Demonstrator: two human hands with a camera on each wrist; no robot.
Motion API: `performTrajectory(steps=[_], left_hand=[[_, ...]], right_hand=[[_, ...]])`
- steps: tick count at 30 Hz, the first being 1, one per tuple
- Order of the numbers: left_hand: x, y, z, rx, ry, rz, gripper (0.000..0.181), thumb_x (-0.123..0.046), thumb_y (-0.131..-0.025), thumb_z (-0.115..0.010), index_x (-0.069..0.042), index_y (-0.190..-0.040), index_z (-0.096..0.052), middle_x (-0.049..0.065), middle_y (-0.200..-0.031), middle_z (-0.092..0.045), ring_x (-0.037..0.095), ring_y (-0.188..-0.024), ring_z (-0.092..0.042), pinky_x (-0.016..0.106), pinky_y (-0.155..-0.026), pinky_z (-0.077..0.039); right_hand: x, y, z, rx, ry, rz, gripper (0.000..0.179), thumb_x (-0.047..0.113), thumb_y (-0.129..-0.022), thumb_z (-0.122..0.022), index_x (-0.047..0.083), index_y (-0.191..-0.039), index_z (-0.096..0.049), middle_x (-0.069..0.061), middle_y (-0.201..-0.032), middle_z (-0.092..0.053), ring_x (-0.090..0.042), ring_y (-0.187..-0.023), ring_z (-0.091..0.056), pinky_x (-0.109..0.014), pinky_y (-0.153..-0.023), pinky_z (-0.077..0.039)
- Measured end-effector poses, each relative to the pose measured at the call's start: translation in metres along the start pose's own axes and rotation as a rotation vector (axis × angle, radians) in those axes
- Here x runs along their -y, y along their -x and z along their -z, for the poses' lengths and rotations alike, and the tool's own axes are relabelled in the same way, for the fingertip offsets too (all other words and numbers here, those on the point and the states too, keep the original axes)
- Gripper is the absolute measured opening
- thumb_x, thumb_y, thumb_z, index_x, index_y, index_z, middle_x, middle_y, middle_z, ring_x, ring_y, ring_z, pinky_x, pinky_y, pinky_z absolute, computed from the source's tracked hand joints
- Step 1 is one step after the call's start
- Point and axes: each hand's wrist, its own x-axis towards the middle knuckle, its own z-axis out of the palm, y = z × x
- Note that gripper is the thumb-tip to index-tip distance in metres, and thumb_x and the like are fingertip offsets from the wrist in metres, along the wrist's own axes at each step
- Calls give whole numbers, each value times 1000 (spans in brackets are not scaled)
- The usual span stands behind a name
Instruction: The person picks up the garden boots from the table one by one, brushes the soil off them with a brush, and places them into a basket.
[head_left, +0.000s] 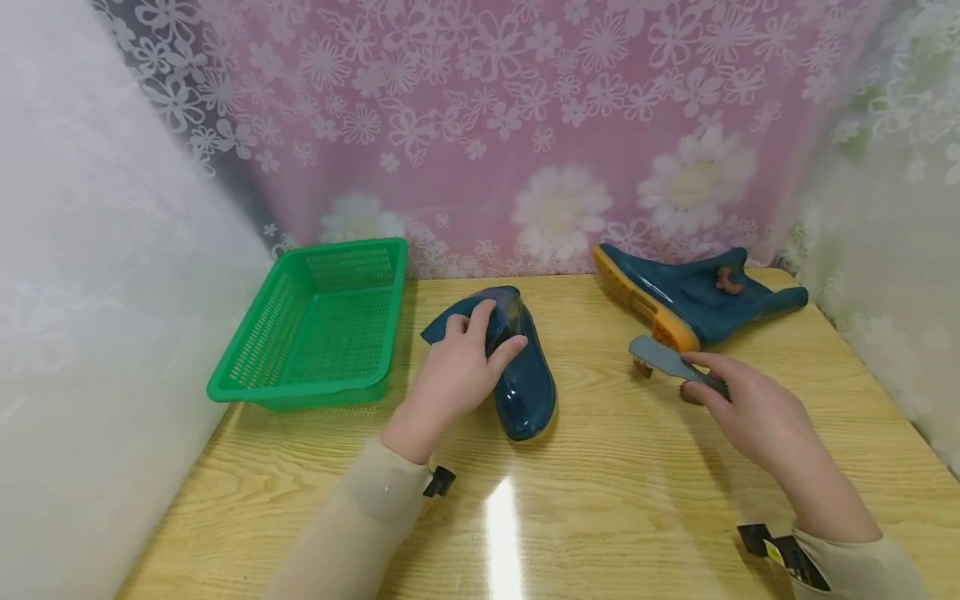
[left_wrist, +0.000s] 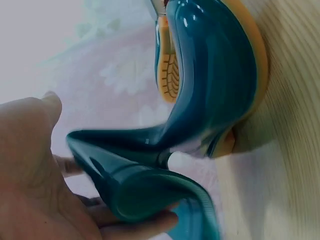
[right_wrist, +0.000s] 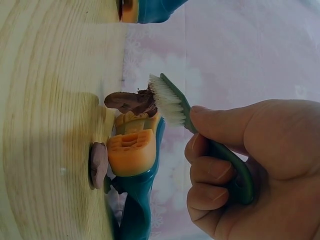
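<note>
A dark blue rubber boot [head_left: 527,400] with an orange sole stands on the table, its shaft folded over to the left. My left hand [head_left: 461,367] rests on that shaft. In the left wrist view its fingers touch the shaft's rim while the thumb [left_wrist: 51,107] stays off it. My right hand [head_left: 757,412] grips a brush [head_left: 660,358] by its dark green handle. White bristles [right_wrist: 167,102] meet a brown clay-like lump [right_wrist: 131,102] in the right wrist view; whether it sticks to them I cannot tell.
A second blue boot [head_left: 697,292] lies on its side at the back right, with a brown smear [head_left: 727,281] on its shaft. Another brown lump [right_wrist: 99,165] lies on the table. A green plastic basket [head_left: 393,333] stands at the left. Patterned curtains [head_left: 465,167] hang behind.
</note>
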Motion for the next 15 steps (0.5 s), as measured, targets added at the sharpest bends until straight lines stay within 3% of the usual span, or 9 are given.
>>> performTrajectory(steps=[2, 4, 5, 8, 9, 11, 13, 15], left_hand=[[-5, -4, -6, -14, -14, 23, 93, -82, -105, -36, -26, -178, -23, 29, -159, -42, 32, -69, -71, 46, -64, -59], [-9, -8, -10, -36, -40, 35, 95, -84, -104, -37, -26, -178, -24, 29, -168, -34, 38, -97, -76, 50, -75, -63], [-10, -9, -12, -48, -66, 36, 96, -84, -103, -39, -25, -178, -25, 29, -172, -28, 42, -116, -73, 54, -83, -64], [-14, -13, -18, -71, -136, 17, 101, -84, -100, -49, -25, -178, -26, 24, -182, -12, 49, -158, -38, 65, -110, -53], [-15, -15, -20, -75, -153, 8, 103, -83, -99, -54, -25, -178, -24, 23, -183, -10, 50, -163, -26, 68, -116, -47], [-16, -17, -26, -82, -188, -14, 107, -81, -97, -61, -25, -179, -21, 24, -182, -11, 52, -164, -20, 72, -120, -39], [-18, -21, -34, -94, -217, -32, 109, -79, -97, -65, -26, -179, -19, 25, -181, -16, 53, -163, -24, 74, -122, -34], [-19, -24, -41, -110, -247, -51, 106, -76, -97, -68, -24, -179, -22, 26, -179, -23, 54, -159, -32, 73, -120, -37]], right_hand=[[0, 0, -1, 3, -5, -4, 56, 35, -114, -66, 5, -160, -55, -15, -118, -78, -28, -87, -66, -40, -64, -45], [-1, 1, -1, 7, -8, -8, 56, 35, -114, -66, 5, -160, -55, -15, -118, -77, -25, -84, -64, -38, -63, -42], [-1, 1, -1, 3, -7, -8, 56, 35, -114, -66, 5, -160, -55, -15, -118, -78, -26, -86, -65, -38, -64, -44], [-1, 1, -1, -5, -5, -8, 56, 36, -114, -66, 6, -160, -56, -14, -118, -78, -27, -89, -67, -39, -65, -46], [-1, 1, -1, -6, -5, -7, 56, 37, -114, -66, 6, -160, -56, -14, -118, -78, -27, -88, -67, -39, -65, -46], [-1, 1, -1, -11, -4, -4, 57, 37, -114, -66, 6, -160, -56, -14, -117, -78, -26, -86, -66, -38, -64, -45], [-1, 1, -1, -13, -6, 0, 56, 37, -114, -65, 6, -160, -56, -15, -118, -77, -25, -83, -63, -38, -63, -43], [0, 2, -1, -15, -8, 6, 56, 36, -114, -66, 6, -160, -56, -17, -119, -76, -26, -84, -64, -38, -63, -43]])
